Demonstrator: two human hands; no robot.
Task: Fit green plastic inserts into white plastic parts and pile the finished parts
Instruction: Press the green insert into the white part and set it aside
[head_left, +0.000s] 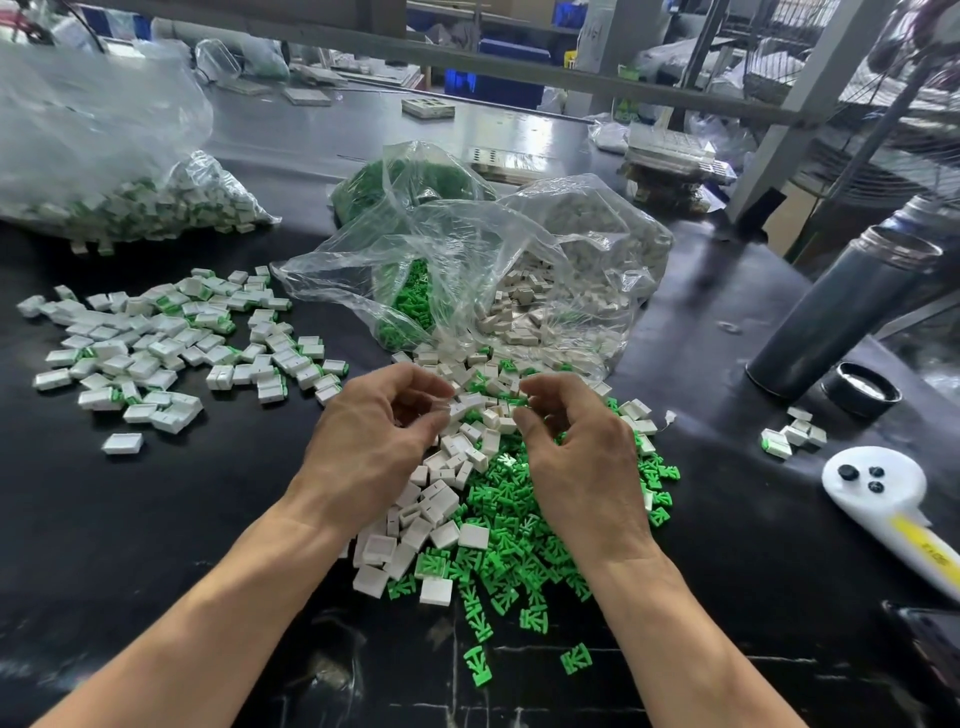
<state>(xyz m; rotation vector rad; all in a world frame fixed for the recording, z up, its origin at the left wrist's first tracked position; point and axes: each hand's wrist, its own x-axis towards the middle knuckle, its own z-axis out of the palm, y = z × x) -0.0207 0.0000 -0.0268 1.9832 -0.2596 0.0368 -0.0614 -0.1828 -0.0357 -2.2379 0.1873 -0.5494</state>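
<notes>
A loose heap of white plastic parts (431, 499) and green inserts (519, 540) lies on the black table in front of me. Both my hands hover over its far end with fingers curled. My left hand (374, 436) pinches what looks like a white part (458, 411) between thumb and fingertips. My right hand (576, 457) pinches a small green insert (518, 402), close to the left fingertips. A spread pile of finished parts (156, 343), white with green showing, lies to the left.
An open clear bag (561, 291) of white parts and green inserts spills toward the heap. A bag of finished parts (145, 202) lies at the back left. At right stand a dark flask (841, 306), its lid (862, 395), a white controller (878, 488) and a few finished parts (792, 434).
</notes>
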